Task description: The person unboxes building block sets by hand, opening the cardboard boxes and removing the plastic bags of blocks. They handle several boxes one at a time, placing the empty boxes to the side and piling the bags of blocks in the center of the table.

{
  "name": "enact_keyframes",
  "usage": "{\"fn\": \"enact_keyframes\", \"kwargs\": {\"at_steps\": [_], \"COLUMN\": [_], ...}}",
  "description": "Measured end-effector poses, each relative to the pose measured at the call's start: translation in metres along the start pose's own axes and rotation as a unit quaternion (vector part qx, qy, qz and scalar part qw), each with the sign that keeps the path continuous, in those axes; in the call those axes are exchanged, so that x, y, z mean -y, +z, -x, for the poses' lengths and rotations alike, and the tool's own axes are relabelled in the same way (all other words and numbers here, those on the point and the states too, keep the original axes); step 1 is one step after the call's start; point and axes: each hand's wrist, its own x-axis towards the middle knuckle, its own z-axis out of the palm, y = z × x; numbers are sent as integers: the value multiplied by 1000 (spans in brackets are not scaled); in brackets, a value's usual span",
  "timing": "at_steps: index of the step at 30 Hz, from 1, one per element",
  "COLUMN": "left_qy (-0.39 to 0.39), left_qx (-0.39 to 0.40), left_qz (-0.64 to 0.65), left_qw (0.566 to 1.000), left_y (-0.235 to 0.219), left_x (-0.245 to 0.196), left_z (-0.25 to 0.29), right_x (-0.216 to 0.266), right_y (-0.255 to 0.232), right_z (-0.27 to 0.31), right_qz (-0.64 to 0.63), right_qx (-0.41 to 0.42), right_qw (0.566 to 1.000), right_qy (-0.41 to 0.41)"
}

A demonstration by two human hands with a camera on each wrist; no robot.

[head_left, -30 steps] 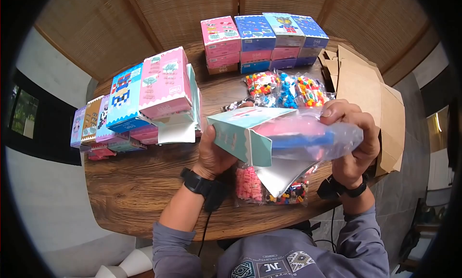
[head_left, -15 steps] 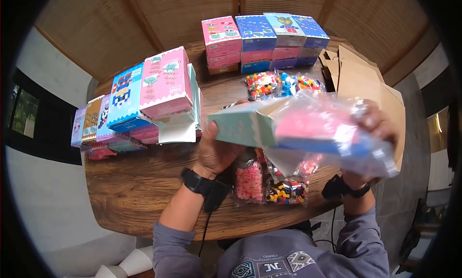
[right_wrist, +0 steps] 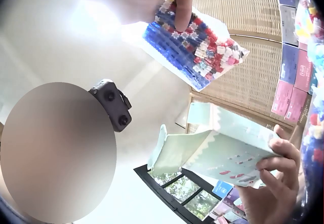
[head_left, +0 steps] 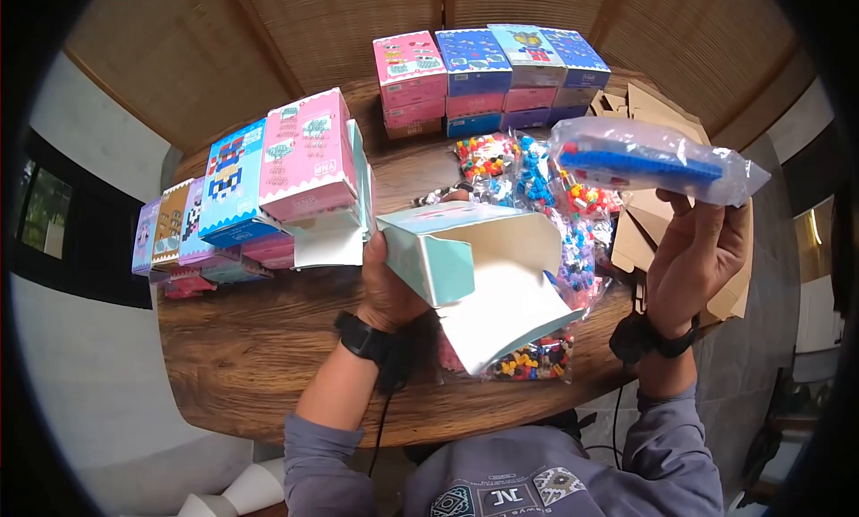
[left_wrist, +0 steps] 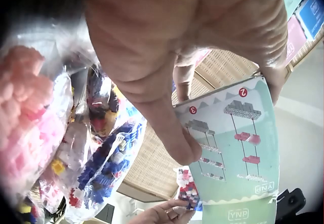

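Close in, on the wood-grain table (head_left: pixel 259 365), partly hidden below a drooping white flap (head_left: pixel 479 329): a pouch of yellow, black and red bricks (head_left: pixel 537 360). Above it, grips the mint-green YNP carton (head_left: pixel 416 262) in the left hand (head_left: pixel 391 293), with fingers and thumb curled round the end opposite the mouth. Lies crosswise along its length, with mouth and loose flaps facing right and bare white walls inside, as far as visible. Up and to the right, well apart from that mouth, pinches a clear bag of blue, red and white bricks (head_left: pixel 649 164) in the right hand (head_left: pixel 702 258). Also stretches crosswise, nearly parallel to the carton and far nearer the right hand than the left. Overlaps, at its left end in the head view, the pouches of mixed bricks (head_left: pixel 534 173) beyond the carton; cannot tell at what height. Farther off, flattened brown cardboard (head_left: pixel 662 105) to the right; to the left, near the left hand, stacked cartons topped by a pink YNP carton (head_left: pixel 309 155). Farthest, a row of pink and blue cartons (head_left: pixel 474 61) before a woven screen (head_left: pixel 358 34).
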Motion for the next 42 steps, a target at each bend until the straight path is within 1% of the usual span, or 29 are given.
{"fn": "enact_keyframes", "kwargs": {"at_steps": [1,3,6,7,10,12,14,15,18,20,24,25,28,31,33,34,35,36,39,42], "left_qy": [-11,13,-2,-6,6,9,11,10,5,3,13,21,30,16,-7,-22,-29,-37,-37,-38], "left_qx": [-2,55,11,-32,-89,-81,-51,-36,1,19,26,13,-5,-4,14,30,33,35,18,19], "left_qz": [13,60,78,52,-11,-15,-3,5,17,17,15,31,39,20,55,98,105,112,64,66], "left_qw": [1000,997,997,998,996,997,999,999,1000,1000,999,999,999,1000,998,995,994,992,997,997], "left_y": [-5,-10,-4,-22,-31,-30,-26,-23,-19,-18,-18,-13,-5,-9,-17,-20,-23,-24,-22,-15], "left_x": [1,4,-1,8,12,12,10,8,6,4,4,3,0,2,6,6,6,6,5,3], "left_z": [-2,1,8,8,9,9,8,7,5,4,3,5,6,5,4,4,4,4,3,2], "right_x": [0,-3,-13,-17,-19,-13,-13,-14,-8,-9,-8,-6,-1,13,23,26,27,29,32,26], "right_y": [-1,0,-3,-5,-9,-9,-10,-9,-12,-15,-14,-13,-12,-1,5,7,10,13,23,25], "right_z": [-2,-2,7,11,16,13,8,11,3,4,8,8,5,-1,-5,-4,-3,-1,4,7], "right_qz": [1,-2,14,22,87,142,191,201,243,247,262,269,311,345,263,220,174,159,116,160], "right_qx": [4,-13,-27,-30,100,226,333,324,383,431,498,510,515,458,456,453,456,454,449,454], "right_qw": [1000,1000,999,999,991,962,923,924,890,867,822,812,798,819,849,860,870,874,884,876], "right_qy": [-3,-6,-12,-14,23,56,21,27,35,47,86,92,35,8,56,80,76,71,53,4]}}
